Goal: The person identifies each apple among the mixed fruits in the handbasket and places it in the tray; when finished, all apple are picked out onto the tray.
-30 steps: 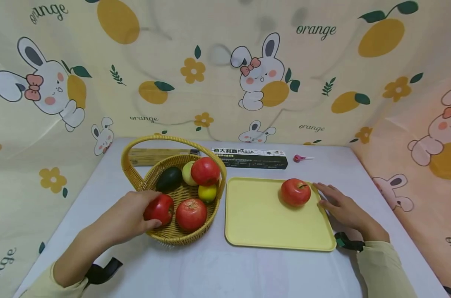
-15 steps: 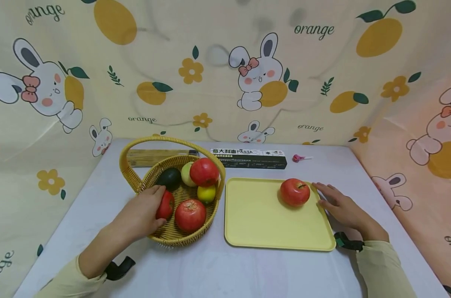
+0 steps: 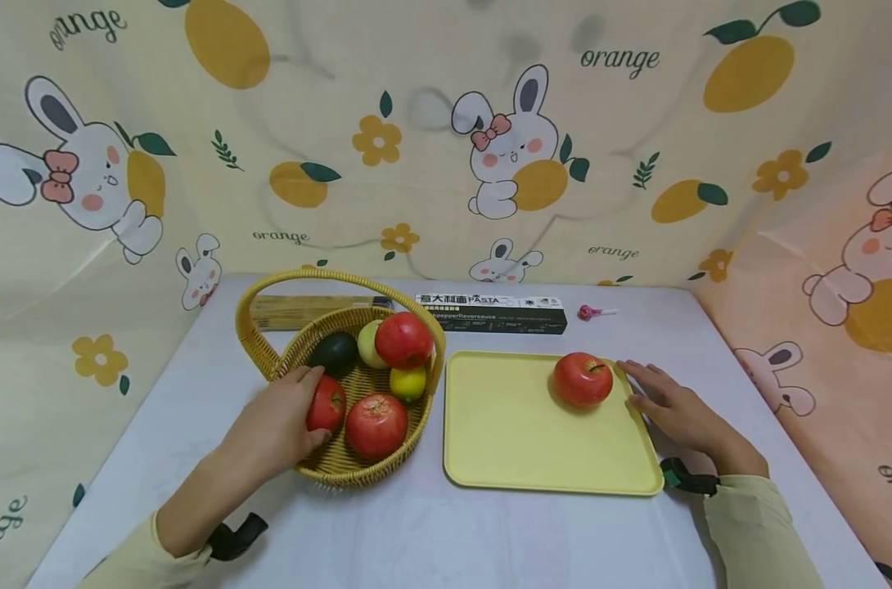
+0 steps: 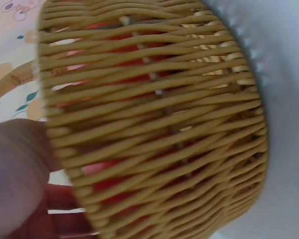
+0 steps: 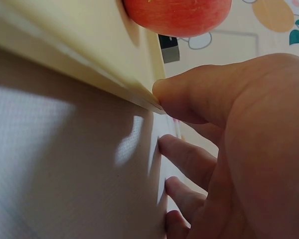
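Observation:
Inside the wicker basket (image 3: 365, 474) my left hand (image 3: 277, 425) holds a red apple (image 3: 330, 402), its thumb and fingers around the fruit. In the left wrist view, the basket's woven wall (image 4: 154, 114) hides most of the apple, and the hand (image 4: 20, 174) reaches over the rim. My right hand (image 3: 678, 413) lies at the right edge of the yellow tray (image 3: 520, 442). Its thumb (image 5: 189, 94) touches the tray's rim and the other fingers are stretched out over the table. Another red apple (image 3: 583, 380) sits on the tray, near its upper right corner.
The basket also contains a pomegranate (image 3: 376, 426), a yellow lemon (image 3: 407, 382), a dark green avocado (image 3: 333, 353), a pale green fruit (image 3: 370, 343) and a round red fruit (image 3: 404, 339). Its handle (image 3: 328, 276) arches above. Behind stand a pasta box (image 3: 493, 315) and a lollipop (image 3: 589, 312).
My left hand has moved a little right and farther into the basket, and the apple in it has shifted the same way. The right hand stays at the tray's edge.

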Available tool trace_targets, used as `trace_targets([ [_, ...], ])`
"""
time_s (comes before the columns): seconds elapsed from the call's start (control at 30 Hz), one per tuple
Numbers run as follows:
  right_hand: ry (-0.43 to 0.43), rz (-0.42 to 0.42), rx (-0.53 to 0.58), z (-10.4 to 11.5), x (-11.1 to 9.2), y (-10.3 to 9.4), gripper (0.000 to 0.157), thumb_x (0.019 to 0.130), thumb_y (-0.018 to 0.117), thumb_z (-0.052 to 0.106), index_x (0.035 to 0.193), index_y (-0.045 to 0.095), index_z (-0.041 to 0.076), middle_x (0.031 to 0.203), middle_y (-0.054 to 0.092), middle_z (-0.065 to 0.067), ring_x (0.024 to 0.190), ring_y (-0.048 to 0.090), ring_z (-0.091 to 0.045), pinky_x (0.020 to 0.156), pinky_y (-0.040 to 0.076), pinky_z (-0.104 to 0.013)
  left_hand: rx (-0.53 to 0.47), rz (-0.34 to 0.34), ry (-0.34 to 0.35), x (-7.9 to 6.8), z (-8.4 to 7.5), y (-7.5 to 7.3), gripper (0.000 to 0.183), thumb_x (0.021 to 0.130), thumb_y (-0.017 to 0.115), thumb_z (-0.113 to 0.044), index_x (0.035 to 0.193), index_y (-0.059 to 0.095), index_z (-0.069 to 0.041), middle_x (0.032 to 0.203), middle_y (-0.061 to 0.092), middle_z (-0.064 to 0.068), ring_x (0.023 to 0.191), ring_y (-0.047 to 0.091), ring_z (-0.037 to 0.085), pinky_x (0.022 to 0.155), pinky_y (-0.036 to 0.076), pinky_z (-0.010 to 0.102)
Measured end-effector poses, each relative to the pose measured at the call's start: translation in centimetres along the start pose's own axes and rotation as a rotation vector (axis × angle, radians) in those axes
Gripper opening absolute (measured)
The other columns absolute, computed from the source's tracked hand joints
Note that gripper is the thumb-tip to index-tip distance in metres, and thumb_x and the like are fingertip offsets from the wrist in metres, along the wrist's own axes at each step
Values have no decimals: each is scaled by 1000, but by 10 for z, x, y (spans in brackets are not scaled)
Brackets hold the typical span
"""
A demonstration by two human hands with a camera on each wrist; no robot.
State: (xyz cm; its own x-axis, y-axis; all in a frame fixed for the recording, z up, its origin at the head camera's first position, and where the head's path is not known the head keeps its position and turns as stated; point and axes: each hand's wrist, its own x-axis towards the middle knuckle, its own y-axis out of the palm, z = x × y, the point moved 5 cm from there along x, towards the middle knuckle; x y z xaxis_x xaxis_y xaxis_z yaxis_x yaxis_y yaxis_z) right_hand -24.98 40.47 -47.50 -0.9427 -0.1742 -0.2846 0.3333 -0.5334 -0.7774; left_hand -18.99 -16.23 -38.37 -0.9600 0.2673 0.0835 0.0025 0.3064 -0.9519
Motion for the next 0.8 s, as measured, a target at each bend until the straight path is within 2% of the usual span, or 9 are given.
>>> trace_targets([
  [0.17, 2, 4, 2, -1, 0, 0, 82, 110, 62, 49, 177, 22, 25, 180, 16, -29, 162, 7, -64, 109, 26, -93, -108, -35, -25, -4, -4, -18, 88, 80, 100, -21, 150, 56, 9, 145, 64, 31, 123, 68, 50, 94, 64, 66],
  [0.3, -2, 0, -5, 0, 0, 0, 82, 110, 62, 49, 177, 22, 26, 180, 16, -28, 162, 7, -63, 109, 26, -93, -235, -76, 4, -8, -12, -33, 87, 81, 99, -22, 153, 56, 4, 146, 67, 25, 124, 69, 45, 92, 66, 60],
  [0.43, -5, 2, -8, -1, 0, 0, 82, 110, 62, 49, 177, 20, 26, 180, 16, -28, 162, 7, -64, 109, 26, -93, -352, -100, 91, -10, -26, -38, 88, 81, 100, -23, 155, 56, -4, 149, 67, 17, 130, 68, 38, 91, 68, 52],
  [0.6, -15, 1, -10, 0, 0, 0, 81, 111, 61, 48, 177, 21, 25, 180, 16, -29, 162, 8, -64, 109, 25, -93, -465, -118, 226, -10, -47, -36, 91, 77, 103, -24, 156, 59, -13, 151, 68, 6, 133, 68, 29, 92, 68, 44],
  [0.7, -17, 2, -8, 0, 0, 0, 80, 111, 61, 48, 177, 21, 25, 180, 16, -29, 162, 7, -64, 109, 24, -93, -559, -106, 283, -7, -60, -33, 92, 77, 103, -28, 157, 59, -19, 148, 69, 0, 131, 68, 24, 93, 68, 40],
  [0.8, -15, 4, -7, 0, 0, 0, 80, 111, 60, 48, 177, 21, 25, 180, 15, -29, 162, 7, -64, 108, 24, -93, -685, -74, 336, -1, -74, -30, 90, 78, 102, -27, 156, 60, -18, 146, 69, -2, 130, 68, 21, 97, 66, 38],
])
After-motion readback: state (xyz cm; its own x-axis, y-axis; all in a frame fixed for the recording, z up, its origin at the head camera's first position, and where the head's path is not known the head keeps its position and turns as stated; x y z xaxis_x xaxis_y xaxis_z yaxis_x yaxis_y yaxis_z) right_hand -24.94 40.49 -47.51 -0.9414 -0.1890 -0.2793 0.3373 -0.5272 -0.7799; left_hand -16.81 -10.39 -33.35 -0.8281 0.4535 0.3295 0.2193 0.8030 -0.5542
